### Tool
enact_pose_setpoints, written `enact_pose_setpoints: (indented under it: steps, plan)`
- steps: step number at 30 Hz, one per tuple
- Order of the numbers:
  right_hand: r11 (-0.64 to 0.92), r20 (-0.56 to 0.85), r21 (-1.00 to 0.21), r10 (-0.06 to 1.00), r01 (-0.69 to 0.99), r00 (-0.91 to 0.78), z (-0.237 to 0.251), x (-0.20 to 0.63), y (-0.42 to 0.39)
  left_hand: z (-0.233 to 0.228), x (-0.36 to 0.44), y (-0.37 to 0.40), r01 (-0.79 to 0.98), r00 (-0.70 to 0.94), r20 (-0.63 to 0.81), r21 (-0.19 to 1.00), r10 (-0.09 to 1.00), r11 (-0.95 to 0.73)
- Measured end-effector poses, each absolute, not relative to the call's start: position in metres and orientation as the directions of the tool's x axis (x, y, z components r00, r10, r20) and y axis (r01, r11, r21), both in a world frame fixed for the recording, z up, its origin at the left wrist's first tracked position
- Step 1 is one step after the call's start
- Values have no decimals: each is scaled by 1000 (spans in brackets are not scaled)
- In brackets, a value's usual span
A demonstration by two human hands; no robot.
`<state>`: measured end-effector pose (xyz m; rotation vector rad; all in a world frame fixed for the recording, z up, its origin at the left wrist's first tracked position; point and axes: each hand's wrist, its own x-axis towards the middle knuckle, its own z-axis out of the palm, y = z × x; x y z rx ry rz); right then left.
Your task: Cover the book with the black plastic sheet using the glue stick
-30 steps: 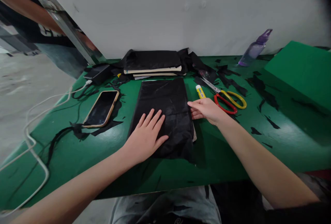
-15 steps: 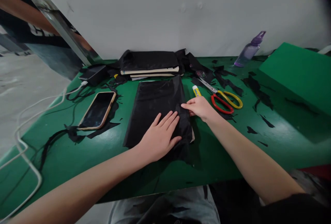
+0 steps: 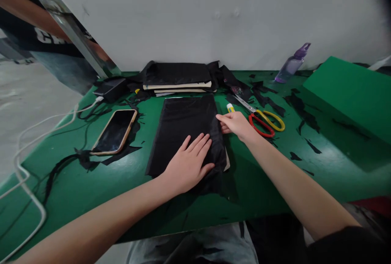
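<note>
My left hand lies flat, fingers spread, on the near right part of the black sheet in the middle of the green desk, its grip wide and holding nothing. My right hand pinches the sheet's right edge, grip narrow. Just beyond it lie a glue stick and scissors; a phone rests to the left

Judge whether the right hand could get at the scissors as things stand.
Probably yes: the right hand rests at the black sheet's edge, and the scissors lie just beside it on bare table.
</note>
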<state>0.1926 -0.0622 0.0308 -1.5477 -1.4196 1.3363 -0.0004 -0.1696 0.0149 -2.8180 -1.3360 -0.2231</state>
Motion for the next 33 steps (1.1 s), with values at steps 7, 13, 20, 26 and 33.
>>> enact_pose_setpoints:
  steps: [7,13,20,26,33]
  plan:
    - [-290,-334,-910,937,297,-107,48,182,-22,13,-1,-169,771,620,159,58,768,-635]
    - [-305,-341,-895,938,326,-60,51,178,-3,14,-3,-169,767,623,156,69,767,-637]
    - [-289,-325,-883,945,371,-36,49,179,-1,13,-3,-169,767,623,158,66,766,-638]
    - [-281,-319,-864,947,418,-23,49,177,2,13,-3,-170,769,622,166,57,765,-637]
    - [-277,-322,-850,946,448,-27,42,179,7,13,-3,-169,770,621,153,63,769,-635]
